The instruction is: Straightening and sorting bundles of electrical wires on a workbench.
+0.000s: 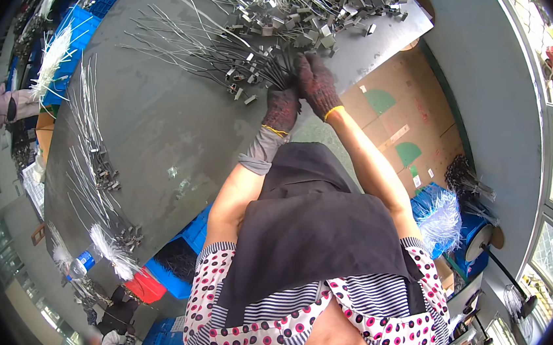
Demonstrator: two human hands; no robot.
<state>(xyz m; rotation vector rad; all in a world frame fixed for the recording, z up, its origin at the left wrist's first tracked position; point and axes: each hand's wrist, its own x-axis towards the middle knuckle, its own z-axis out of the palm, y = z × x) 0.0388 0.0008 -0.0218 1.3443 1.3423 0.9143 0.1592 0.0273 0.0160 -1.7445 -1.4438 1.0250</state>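
Observation:
Both hands wear dark knitted gloves with red patches and yellow cuffs, and they meet at the table's near edge. My left hand [282, 110] is closed at the end of a bundle of black wires [276, 74]. My right hand [317, 84] curls against the same bundle from the right, its fingertips partly hidden. The bundle fans out leftward into thin pale strands [169, 43]. Small metal clips [244, 78] lie among the wires, just beyond my left hand. A grey band covers my left wrist.
A big heap of metal clips [289, 22] and pale wires covers the far part of the grey table [142, 134]. More wire bunches [89, 130] lie along its left side. Blue crates [75, 30] stand left, cardboard [387, 110] lies right. A red bin [145, 285] sits below the table edge.

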